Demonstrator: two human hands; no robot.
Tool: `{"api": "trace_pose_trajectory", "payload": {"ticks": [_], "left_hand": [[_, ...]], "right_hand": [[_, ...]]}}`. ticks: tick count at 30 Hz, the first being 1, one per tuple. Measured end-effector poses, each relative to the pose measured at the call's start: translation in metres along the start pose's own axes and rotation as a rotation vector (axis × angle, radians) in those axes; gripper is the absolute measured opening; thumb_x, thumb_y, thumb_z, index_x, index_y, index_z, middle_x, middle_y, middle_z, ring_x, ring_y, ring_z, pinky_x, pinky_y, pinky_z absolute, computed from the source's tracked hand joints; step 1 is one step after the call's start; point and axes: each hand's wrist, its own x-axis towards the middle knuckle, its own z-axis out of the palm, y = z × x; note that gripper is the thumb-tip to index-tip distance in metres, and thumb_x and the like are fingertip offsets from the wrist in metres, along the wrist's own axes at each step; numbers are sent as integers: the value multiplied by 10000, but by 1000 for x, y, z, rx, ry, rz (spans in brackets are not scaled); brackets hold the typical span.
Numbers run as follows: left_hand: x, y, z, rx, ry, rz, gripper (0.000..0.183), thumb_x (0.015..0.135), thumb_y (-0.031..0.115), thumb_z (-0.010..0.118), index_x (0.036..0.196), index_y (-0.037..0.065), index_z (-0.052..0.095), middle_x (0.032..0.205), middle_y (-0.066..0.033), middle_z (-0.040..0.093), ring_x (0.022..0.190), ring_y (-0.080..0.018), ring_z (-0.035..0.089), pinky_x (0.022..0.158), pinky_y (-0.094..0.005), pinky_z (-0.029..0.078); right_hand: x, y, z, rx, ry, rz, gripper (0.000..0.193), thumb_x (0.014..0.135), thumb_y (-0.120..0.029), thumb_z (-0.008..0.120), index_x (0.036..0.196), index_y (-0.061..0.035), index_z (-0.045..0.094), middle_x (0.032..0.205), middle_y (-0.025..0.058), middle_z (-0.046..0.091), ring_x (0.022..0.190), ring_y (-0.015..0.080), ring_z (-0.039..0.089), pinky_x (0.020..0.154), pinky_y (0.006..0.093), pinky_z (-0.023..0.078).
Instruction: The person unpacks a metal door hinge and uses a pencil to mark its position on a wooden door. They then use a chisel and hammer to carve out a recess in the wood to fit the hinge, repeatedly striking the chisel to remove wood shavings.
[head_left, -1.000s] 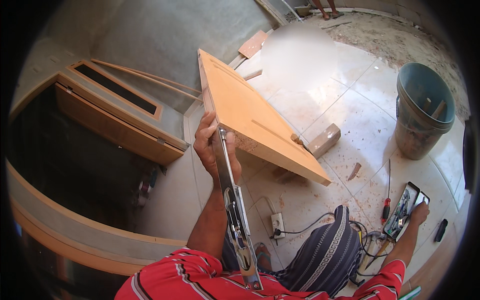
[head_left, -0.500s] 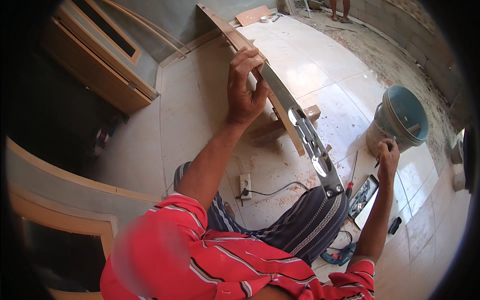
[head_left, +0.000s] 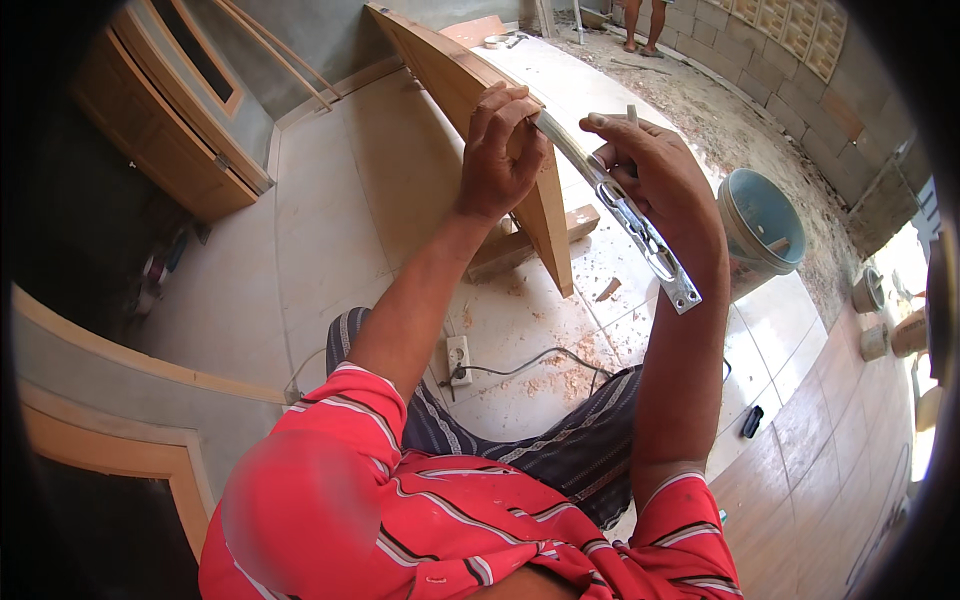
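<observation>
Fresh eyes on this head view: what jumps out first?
The shiny metal flush bolt right of centre, slanting down and right from the left hand at the edge of the wooden door panel. Next, the red striped shirt across the lower middle, then the blue-grey bucket at right.

Metal strip [head_left: 640, 225]: silver, long, narrow, shiny; slotted fittings along lower half, two round holes at bottom end. Held in the air, slanting from upper left to lower right. Top end at corner of wooden panel [head_left: 450, 80]; contact unclear. Panel: light brown, flat, propped at a tilt. Slim greyish stick [head_left: 632, 114]: near-upright, mostly hidden.
</observation>
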Motion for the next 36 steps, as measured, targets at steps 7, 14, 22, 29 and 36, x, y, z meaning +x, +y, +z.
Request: {"api": "trace_pose_trajectory", "payload": {"ticks": [7, 14, 22, 29, 36], "left_hand": [[-3, 1, -1, 23, -18, 9, 354, 932, 52, 683, 1267, 86, 571, 1301, -167, 620, 1303, -397, 571, 1179, -531, 421], [-2, 1, -5, 11, -54, 9, 337, 984, 136, 684, 1298, 87, 573, 1381, -171, 558, 1366, -451, 500, 1148, -551, 434], [-5, -3, -6, 12, -72, 2, 379, 985, 175, 694, 1330, 91, 562, 1408, -175, 550, 1387, -462, 486, 1149, -559, 431], [-4, -4, -7, 25, -93, 33, 424, 952, 117, 709, 1345, 101, 550, 1411, -186, 550, 1383, -476, 486, 1156, -568, 425], [-3, -3, -4, 5, -61, 23, 401, 949, 115, 721, 1306, 68, 543, 1374, -207, 574, 1376, -452, 501, 1172, -572, 404]], "right_hand": [[3, 25, 15, 153, 71, -123, 342, 1011, -274, 687, 1194, 12, 721, 773, -11, 657, 567, 20, 498, 502, 201, 392], [15, 20, 33, 177, -54, -44, 409, 954, -314, 711, 1184, 23, 738, 898, 104, 733, 766, 147, 679, 620, 272, 517], [21, 15, 37, 122, 33, 36, 401, 863, -292, 713, 1113, 13, 781, 858, 109, 725, 707, 159, 670, 590, 290, 523], [24, 16, 37, 95, 61, 0, 411, 846, -279, 696, 1099, 32, 785, 874, 119, 736, 751, 165, 670, 685, 295, 519], [29, 22, 38, 104, 55, -70, 367, 888, -244, 694, 1128, 24, 767, 672, 74, 662, 464, 132, 584, 432, 264, 434]]}}
